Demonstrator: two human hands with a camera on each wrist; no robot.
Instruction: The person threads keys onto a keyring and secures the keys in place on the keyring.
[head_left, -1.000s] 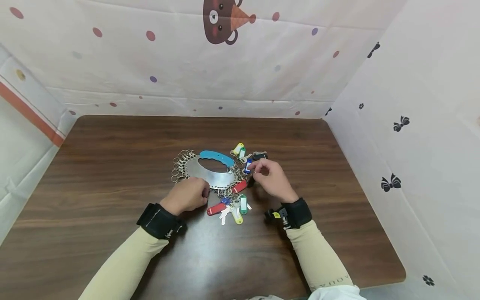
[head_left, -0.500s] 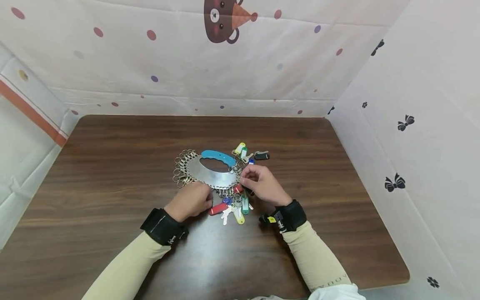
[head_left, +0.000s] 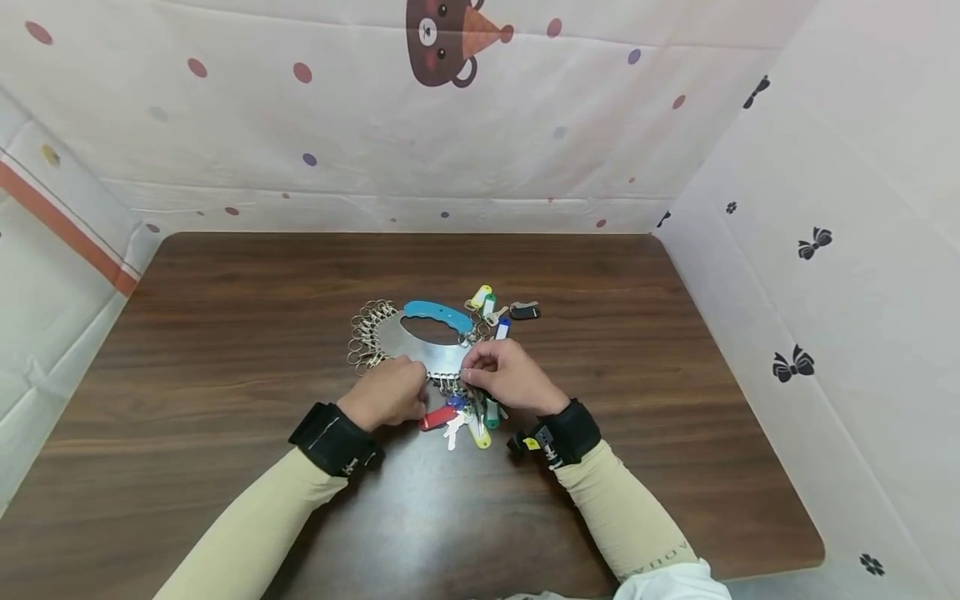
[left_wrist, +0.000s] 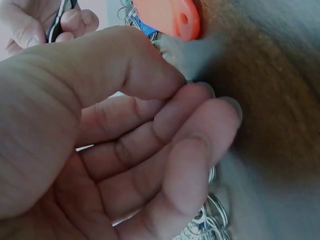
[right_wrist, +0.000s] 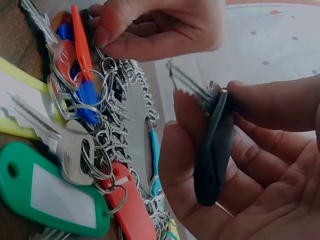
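Note:
A round metal key holder plate [head_left: 442,358] with a blue handle [head_left: 437,313] lies on the table, fringed with clips and rings. My left hand [head_left: 388,392] is at its near edge, thumb and fingertips pinched on a small metal ring, mostly hidden by the fingers. My right hand [head_left: 513,379] hovers over the plate's near right edge. Between thumb and fingers it holds a black key tag [right_wrist: 215,155] with a silver key [right_wrist: 187,82] on it. Below the plate hang a red tag [head_left: 437,417], a yellow tag [head_left: 478,435] and a green tag [right_wrist: 60,200] with keys.
Past the plate's right side lie a yellow tag [head_left: 480,295], a blue tag [head_left: 502,328] and another black tag [head_left: 525,312] with a key. A white printed sheet [head_left: 360,100] walls off the back of the brown table [head_left: 225,333].
My right hand has moved left and toward me, from the tags at the right to the plate's near edge, bringing the black key tag. My left hand has shifted slightly right.

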